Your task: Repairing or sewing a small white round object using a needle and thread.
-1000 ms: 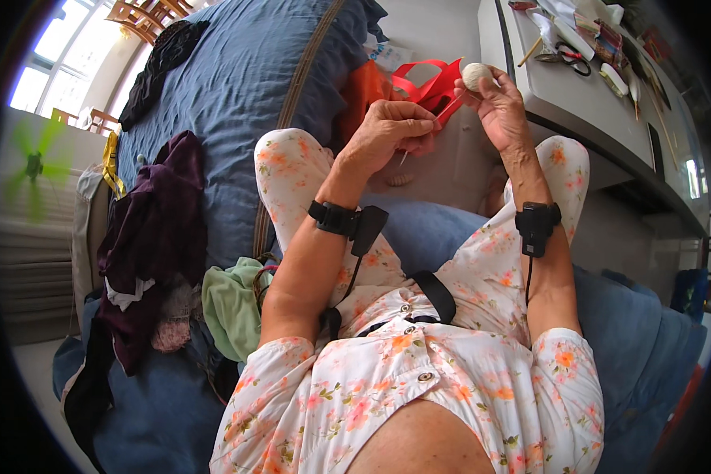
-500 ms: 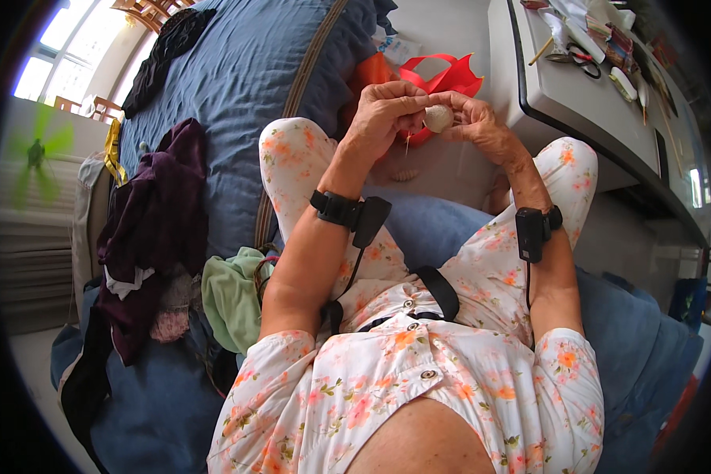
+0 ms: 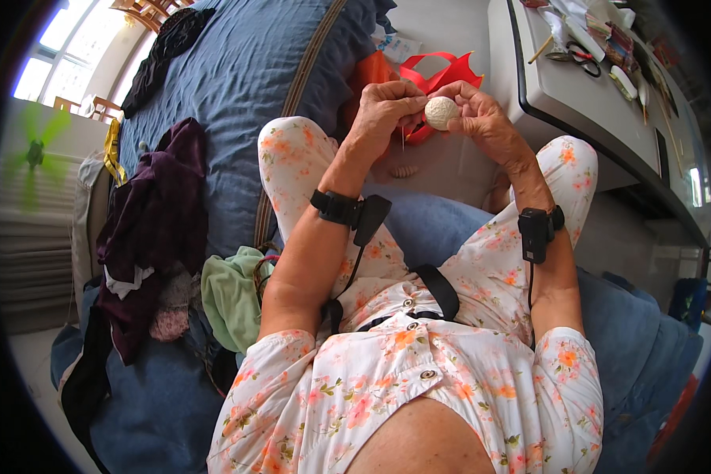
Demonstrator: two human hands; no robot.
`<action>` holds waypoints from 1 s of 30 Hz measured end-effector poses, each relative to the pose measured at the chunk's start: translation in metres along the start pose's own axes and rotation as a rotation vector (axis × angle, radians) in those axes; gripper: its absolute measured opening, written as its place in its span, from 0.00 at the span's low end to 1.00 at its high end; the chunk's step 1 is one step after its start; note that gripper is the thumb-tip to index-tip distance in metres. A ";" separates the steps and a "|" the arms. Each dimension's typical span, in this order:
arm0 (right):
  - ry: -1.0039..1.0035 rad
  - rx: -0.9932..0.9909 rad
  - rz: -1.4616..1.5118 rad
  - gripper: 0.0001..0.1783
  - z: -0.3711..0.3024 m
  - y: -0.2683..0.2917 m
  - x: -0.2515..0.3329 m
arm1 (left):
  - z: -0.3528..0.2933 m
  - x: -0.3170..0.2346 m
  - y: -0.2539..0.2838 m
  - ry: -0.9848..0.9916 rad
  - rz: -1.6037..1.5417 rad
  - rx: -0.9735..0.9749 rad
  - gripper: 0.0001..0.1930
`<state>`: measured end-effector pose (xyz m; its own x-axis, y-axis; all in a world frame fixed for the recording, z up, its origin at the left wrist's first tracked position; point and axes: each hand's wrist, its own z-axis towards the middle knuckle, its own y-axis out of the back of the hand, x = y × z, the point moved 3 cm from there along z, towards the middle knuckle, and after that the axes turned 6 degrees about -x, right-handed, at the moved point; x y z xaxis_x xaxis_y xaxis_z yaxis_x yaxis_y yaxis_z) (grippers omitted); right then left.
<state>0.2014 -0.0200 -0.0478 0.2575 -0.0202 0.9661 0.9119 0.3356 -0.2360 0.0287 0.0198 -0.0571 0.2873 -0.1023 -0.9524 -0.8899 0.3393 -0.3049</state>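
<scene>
Between the fingertips of my right hand [image 3: 482, 122], a small cream ball [image 3: 442, 113] with a textured, wound-looking surface is gripped. My left hand [image 3: 387, 110] is pinched closed right beside it, its fingertips almost at the ball. A thin pale thread [image 3: 403, 141] hangs down under the left fingers; the exact spot where they pinch it is hidden. Below the hands, a small ribbed pale object [image 3: 404, 171] lies on the floor. Behind them is a red bag [image 3: 458, 73] with loop handles, partly covered by my hands.
To the left is a bed with a blue cover [image 3: 245, 87]; dark purple clothing [image 3: 154, 201] and a light green cloth [image 3: 233, 296] are heaped nearby. A grey-white cabinet [image 3: 549, 87] stands right, with scissors [image 3: 584, 59] and several small items on top. A green fan [image 3: 35, 154] is far left.
My right hand has turned the ball and shifted its fingers, so more of its surface shows. My left hand stays pinched, nearly in place.
</scene>
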 end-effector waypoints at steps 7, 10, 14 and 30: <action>0.066 -0.086 0.307 0.30 0.004 0.013 0.001 | -0.001 0.004 -0.006 0.081 -0.010 0.016 0.05; 0.114 -0.159 0.368 0.28 0.007 0.023 -0.001 | -0.009 -0.002 -0.016 0.079 0.070 0.039 0.05; 0.119 -0.291 0.343 0.24 0.011 0.028 -0.010 | -0.016 -0.007 -0.026 0.030 0.231 0.123 0.05; 0.044 -0.123 -0.305 0.23 0.005 0.004 -0.003 | -0.001 -0.009 0.000 0.007 -0.148 0.028 0.04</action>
<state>0.2027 -0.0141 -0.0512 -0.0226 -0.1443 0.9893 0.9801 0.1919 0.0503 0.0259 0.0201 -0.0480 0.4124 -0.1593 -0.8970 -0.8277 0.3457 -0.4420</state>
